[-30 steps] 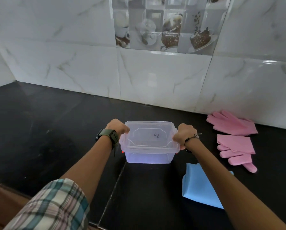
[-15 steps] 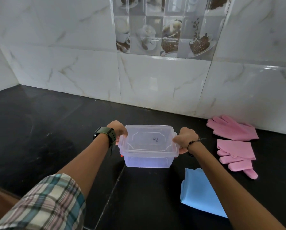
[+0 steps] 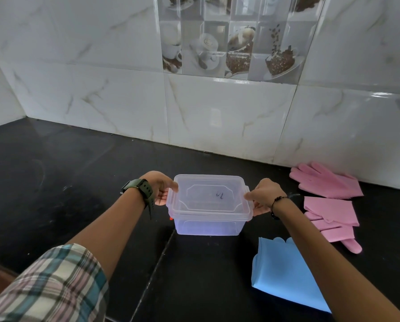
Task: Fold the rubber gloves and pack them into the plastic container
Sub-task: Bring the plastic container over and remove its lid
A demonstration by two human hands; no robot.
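A clear plastic container (image 3: 208,226) with its lid (image 3: 209,196) on stands mid-counter. My left hand (image 3: 160,188) grips the lid's left end and my right hand (image 3: 263,195) grips its right end, fingers at the side clips. To the right lie two pink rubber gloves: one flat by the wall (image 3: 325,180), one folded (image 3: 331,217) nearer me. A blue rubber glove (image 3: 285,270) lies at the front right, partly hidden by my right forearm.
The black stone counter (image 3: 55,182) stretches wide to the left, with a seam running toward the front edge. A white marble-tiled wall (image 3: 217,117) closes the back, and a side wall meets it at the far left.
Both hands have shifted on the container's ends, fingers now spread down at the side clips. The container stays in place; the view has tilted up slightly.
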